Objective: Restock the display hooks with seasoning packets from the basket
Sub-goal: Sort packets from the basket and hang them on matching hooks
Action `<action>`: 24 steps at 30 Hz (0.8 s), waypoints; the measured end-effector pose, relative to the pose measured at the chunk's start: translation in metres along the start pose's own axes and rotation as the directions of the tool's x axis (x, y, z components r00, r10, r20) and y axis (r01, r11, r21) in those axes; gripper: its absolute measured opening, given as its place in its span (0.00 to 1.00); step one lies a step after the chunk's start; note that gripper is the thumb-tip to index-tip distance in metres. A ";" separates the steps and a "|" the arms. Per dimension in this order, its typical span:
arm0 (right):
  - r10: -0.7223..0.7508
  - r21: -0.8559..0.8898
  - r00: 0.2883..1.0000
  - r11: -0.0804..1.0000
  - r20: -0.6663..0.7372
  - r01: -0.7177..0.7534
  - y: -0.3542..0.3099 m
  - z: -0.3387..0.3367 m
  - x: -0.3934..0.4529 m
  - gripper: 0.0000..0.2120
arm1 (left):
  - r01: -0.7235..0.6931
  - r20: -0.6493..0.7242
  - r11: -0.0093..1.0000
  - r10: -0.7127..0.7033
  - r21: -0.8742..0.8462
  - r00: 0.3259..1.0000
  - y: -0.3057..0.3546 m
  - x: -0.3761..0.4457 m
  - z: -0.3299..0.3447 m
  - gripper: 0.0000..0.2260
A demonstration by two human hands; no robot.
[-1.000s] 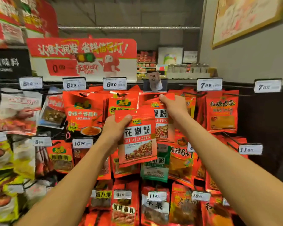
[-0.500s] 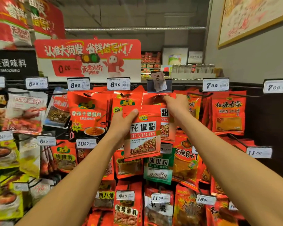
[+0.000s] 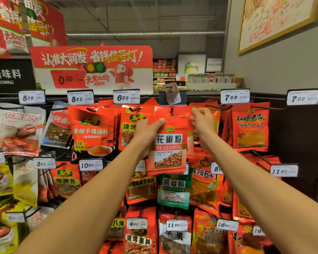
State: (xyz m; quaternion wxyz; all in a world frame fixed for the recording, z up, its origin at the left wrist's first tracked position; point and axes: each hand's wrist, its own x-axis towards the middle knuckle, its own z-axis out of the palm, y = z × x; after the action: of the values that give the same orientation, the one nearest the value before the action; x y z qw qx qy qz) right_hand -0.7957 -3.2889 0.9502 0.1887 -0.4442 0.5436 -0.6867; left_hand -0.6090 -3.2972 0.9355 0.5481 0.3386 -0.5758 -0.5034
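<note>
display rack (image 3: pixel 292 136) of hanging packets fills the area behind both hands. huajiaofen packet (image 3: pixel 170 147) held upright, gripped at its upper left edge by left hand (image 3: pixel 145 133). right hand (image 3: pixel 203 123) pinches packet tops just right of it, below the hook (image 3: pixel 171 110).

Bright, even store lighting from overhead; soft shadows only. Sheen on glossy red packets (image 3: pixel 92 129) and price tags (image 3: pixel 235 97). Wide-angle bending at edges; forearms stretched near. Slight softness overall, far shelves (image 3: pixel 164 70) blurred.
</note>
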 end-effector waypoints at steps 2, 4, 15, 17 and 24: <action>0.007 0.012 0.994 1.000 0.109 -0.008 -0.002 -0.003 -0.002 0.11 | -0.008 -0.010 1.000 0.007 -0.031 1.000 0.008 0.009 0.008 0.08; -0.008 -0.051 0.991 0.999 0.135 0.015 -0.004 -0.003 -0.003 0.13 | -0.004 -0.044 0.999 0.002 -0.040 0.999 0.016 0.017 0.016 0.09; -0.060 -0.318 0.998 0.947 -0.007 0.055 -0.024 0.007 -0.002 0.18 | 0.008 -0.225 0.991 0.022 0.131 0.974 0.022 0.034 0.031 0.07; -0.048 -0.304 0.999 0.952 -0.013 0.041 -0.020 0.006 -0.005 0.19 | 0.016 -0.222 0.985 0.024 0.174 0.975 0.022 0.032 0.028 0.08; -0.072 -0.376 0.997 0.925 -0.032 0.055 -0.008 0.010 -0.008 0.20 | -0.007 -0.280 0.947 0.102 0.322 0.955 0.012 0.029 0.023 0.15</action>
State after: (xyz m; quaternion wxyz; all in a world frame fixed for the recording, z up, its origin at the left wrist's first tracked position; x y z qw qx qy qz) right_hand -0.7818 -3.2859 0.9548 0.0660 -0.4739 0.6541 -0.5859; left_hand -0.6343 -3.3163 0.9574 0.5795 0.4768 -0.5708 -0.3332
